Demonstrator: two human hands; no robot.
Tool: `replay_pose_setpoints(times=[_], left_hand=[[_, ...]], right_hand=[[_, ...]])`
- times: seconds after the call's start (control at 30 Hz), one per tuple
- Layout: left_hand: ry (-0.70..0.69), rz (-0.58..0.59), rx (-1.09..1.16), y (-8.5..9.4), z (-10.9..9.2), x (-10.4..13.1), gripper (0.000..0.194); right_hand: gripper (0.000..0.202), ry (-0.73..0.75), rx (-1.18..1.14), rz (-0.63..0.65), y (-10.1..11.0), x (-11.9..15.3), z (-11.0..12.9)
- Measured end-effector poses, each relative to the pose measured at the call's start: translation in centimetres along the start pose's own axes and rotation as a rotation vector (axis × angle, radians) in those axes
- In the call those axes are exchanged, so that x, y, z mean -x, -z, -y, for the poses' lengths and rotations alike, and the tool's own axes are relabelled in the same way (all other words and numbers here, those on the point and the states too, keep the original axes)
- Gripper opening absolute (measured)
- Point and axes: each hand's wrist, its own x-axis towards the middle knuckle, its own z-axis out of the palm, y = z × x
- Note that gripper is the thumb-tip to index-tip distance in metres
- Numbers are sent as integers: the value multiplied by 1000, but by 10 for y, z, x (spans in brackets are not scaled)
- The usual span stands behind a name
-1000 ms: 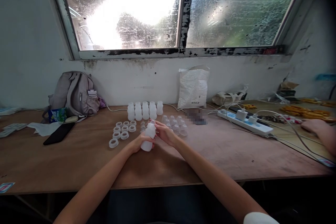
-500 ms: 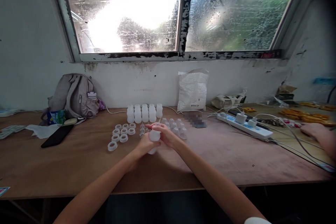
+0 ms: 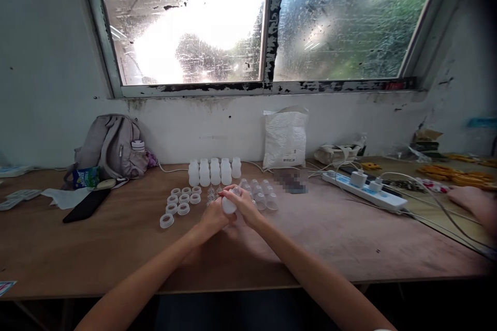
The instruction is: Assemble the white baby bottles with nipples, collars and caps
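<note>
Left hand wrapped around a whitish bottle, right hand curled over its top, midway between front and back edges of the bench, the bottle presumably light, smooth and slightly yielding, best gripped mid-body, with rings, clear cups and, nearer the back edge, standing bottles beyond.

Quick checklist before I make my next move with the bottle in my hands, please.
1. Both hands on the bottle: ok, left hand around it, right hand over its upper part.
2. Bottle fully in view: not ok, hands cover much of it.
3. Bottle closed tight: cannot tell.
4. Standing bottles upright: ok, near the wall.
5. Rings clear of hands: ok, to the left.
6. Phone clear of hands: ok, farther left.
</note>
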Motion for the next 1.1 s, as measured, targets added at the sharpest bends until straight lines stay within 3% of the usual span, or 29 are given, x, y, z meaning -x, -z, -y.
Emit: replay_pose_setpoints(times=[0.07,0.17,0.23,0.37,0.6,0.7,0.87,1.0,1.1], left_hand=[[67,94,94,0,-3,4,19],[170,314,222,0,-11,13,14],[131,318,190,0,-13,14,16],[-55,95,-35,-3,-6,-2,5],[-223,-295,-178,-13,14,-21,26],[-252,-349,-199,-9,22,-23,40],[-235,-379,-185,8,35,-31,31],[-232,-416,-180,18,42,-34,33],[-228,-443,-176,19,44,-34,35]], right_hand=[[26,-2,-19,98,1,2,5],[33,-118,-104,321,3,5,20],[34,-162,-118,385,4,4,26],[33,-46,-126,305,4,-5,23],[31,146,118,127,3,-16,6],[36,220,332,61,4,-16,6],[27,379,684,2,23,-18,22],[26,253,1170,-120,51,-17,26],[26,-16,1437,6,66,-8,10]])
